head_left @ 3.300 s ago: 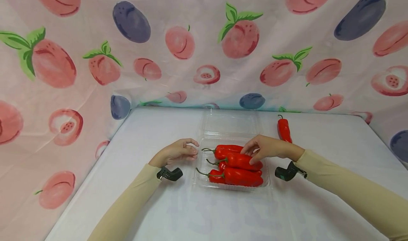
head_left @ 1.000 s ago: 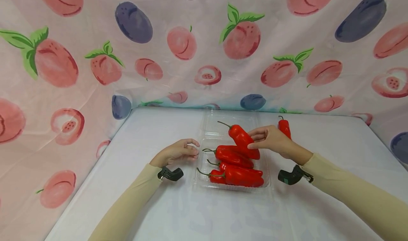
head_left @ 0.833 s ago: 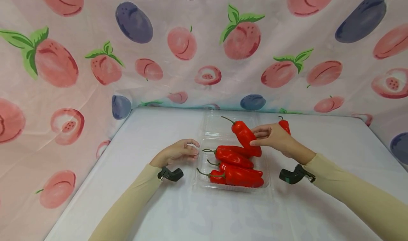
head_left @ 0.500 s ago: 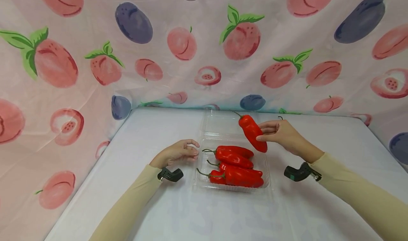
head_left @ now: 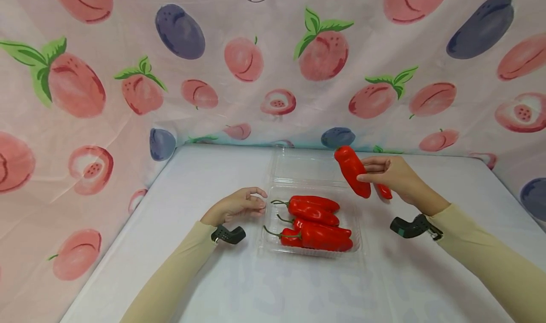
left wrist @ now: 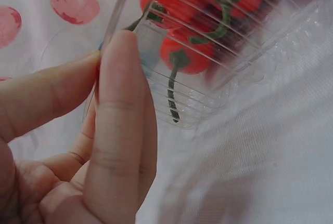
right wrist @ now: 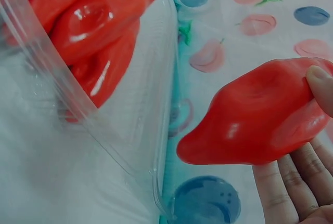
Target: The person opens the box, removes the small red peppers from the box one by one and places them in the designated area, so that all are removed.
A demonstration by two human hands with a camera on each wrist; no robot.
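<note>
A clear plastic clamshell box [head_left: 357,233] stands on the table, several red peppers [head_left: 320,237] with green stems lying in its base. My left hand [head_left: 239,203] is at the box's left side; the left wrist view shows its thumb and fingers [left wrist: 120,78] pinching the rim. My right hand [head_left: 390,173] holds another red pepper [head_left: 350,169] between thumb and fingers, raised and tilted above the box's right back corner. In the right wrist view this pepper [right wrist: 255,115] hangs apart from the box, its tip pointing left.
The box's lid [head_left: 309,166] is folded back flat behind the base. Beneath the right hand a loose red pepper [head_left: 383,190] lies on the white tabletop [head_left: 213,285], partly hidden. A fruit-print cloth [head_left: 277,76] rises behind and at the left.
My right hand has taken hold of a pepper from the pile, lifted it out of the box and carried it up and to the right. The left hand has stayed put.
</note>
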